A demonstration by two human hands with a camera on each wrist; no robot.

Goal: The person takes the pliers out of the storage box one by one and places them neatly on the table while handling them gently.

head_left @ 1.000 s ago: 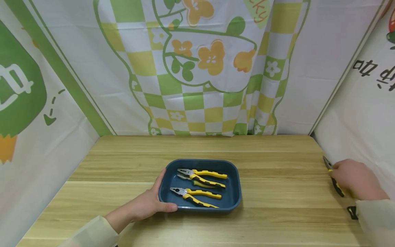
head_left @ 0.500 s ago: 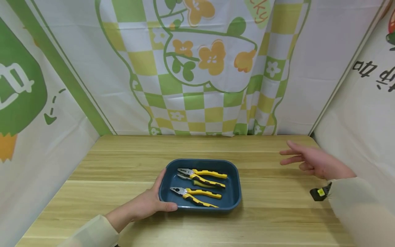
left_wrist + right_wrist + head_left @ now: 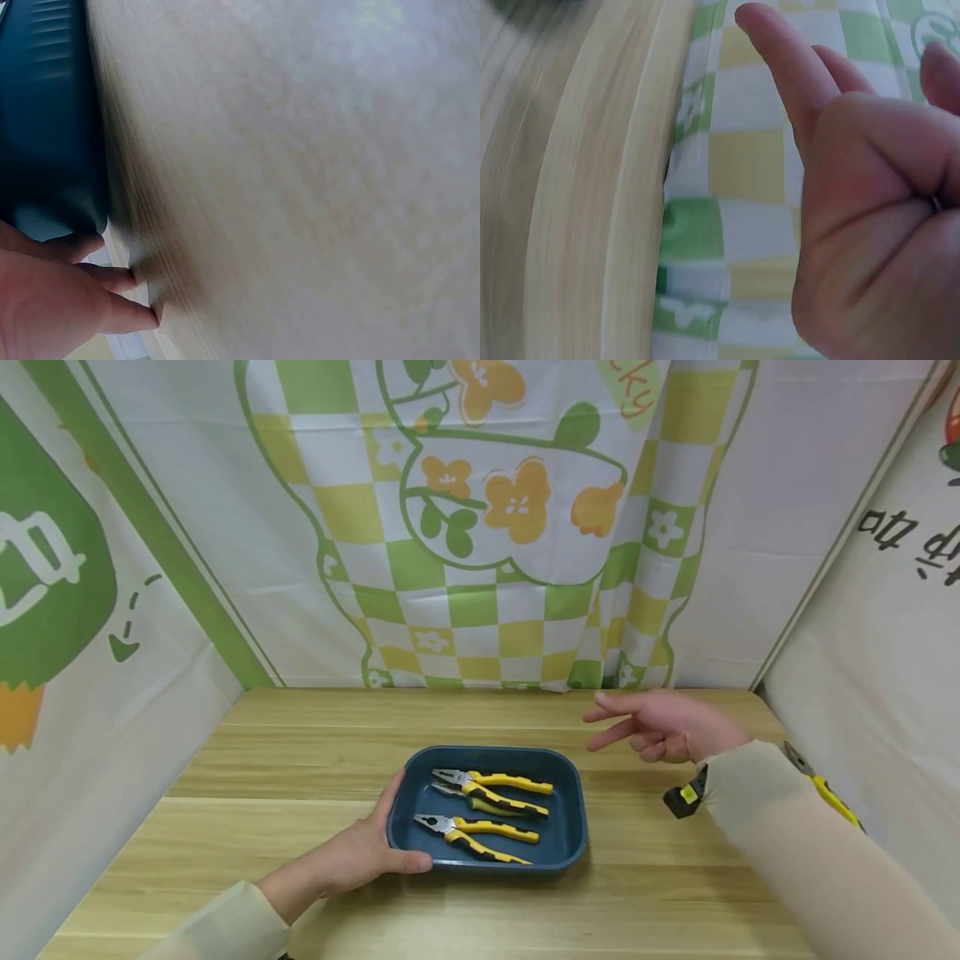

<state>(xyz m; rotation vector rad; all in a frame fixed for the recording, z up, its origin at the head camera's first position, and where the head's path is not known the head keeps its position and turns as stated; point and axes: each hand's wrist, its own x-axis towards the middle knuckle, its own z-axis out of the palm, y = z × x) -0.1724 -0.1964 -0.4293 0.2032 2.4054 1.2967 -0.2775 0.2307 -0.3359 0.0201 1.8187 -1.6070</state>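
A dark blue rectangular tray (image 3: 567, 827) sits on the wooden table. In it lie combination pliers (image 3: 480, 839) near the front. Behind them, another pair of pliers (image 3: 510, 781) partly covers a third pair. My left hand (image 3: 360, 860) grips the tray's left end, thumb along the front wall and fingers at the left side; the left wrist view shows this hand (image 3: 52, 300) beside the tray wall (image 3: 52, 142). Beyond the tray's back right corner, my right hand (image 3: 667, 727) hovers with some fingers extended and others loosely bent, holding nothing; its palm (image 3: 885, 202) fills the right wrist view.
Another pair of yellow-handled pliers (image 3: 838, 800) lies at the table's right edge, partly behind the right sleeve (image 3: 810, 835). A patterned curtain (image 3: 517, 610) hangs along the table's back edge, with printed cloth on both sides. A black wrist strap (image 3: 682, 802) hangs below the right wrist.
My right hand has let go of the pliers at the right edge and moved left, towards the tray. My left hand and the tray have kept their places.
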